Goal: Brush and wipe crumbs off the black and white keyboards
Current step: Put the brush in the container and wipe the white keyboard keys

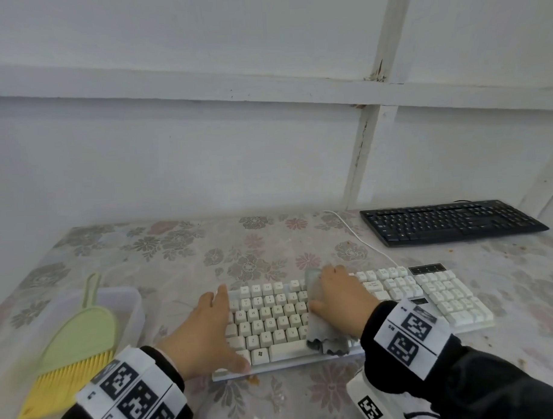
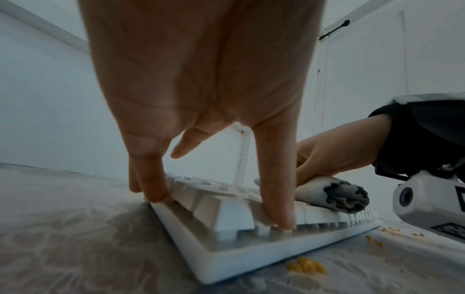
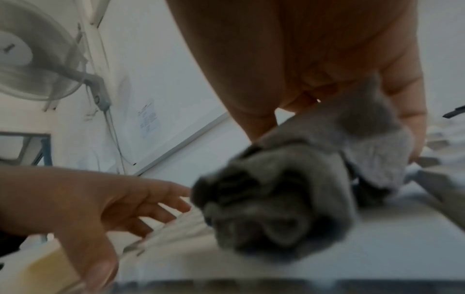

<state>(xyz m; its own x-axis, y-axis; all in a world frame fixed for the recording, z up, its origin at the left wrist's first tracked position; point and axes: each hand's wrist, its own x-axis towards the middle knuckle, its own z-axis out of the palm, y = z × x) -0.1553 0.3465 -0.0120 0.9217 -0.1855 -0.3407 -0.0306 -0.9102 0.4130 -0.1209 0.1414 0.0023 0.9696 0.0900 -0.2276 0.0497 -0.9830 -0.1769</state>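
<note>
The white keyboard (image 1: 444,294) lies across the middle of the table. My left hand (image 1: 207,331) steadies its left end with straight, spread fingers, and my thumb sits on the front edge; the fingertips (image 2: 284,218) touch the keys. My right hand (image 1: 338,298) grips a bunched grey cloth (image 1: 323,336) and presses it on the middle keys. The rolled end of the cloth (image 2: 344,197) sticks out toward me. The black keyboard (image 1: 451,222) rests untouched at the back right.
A green brush with yellow bristles (image 1: 76,345) lies over a clear plastic container (image 1: 128,302) at the left. Yellow crumbs (image 2: 307,266) dot the flowered tablecloth by the keyboard's front edge. A white cable (image 1: 361,237) runs back toward the wall.
</note>
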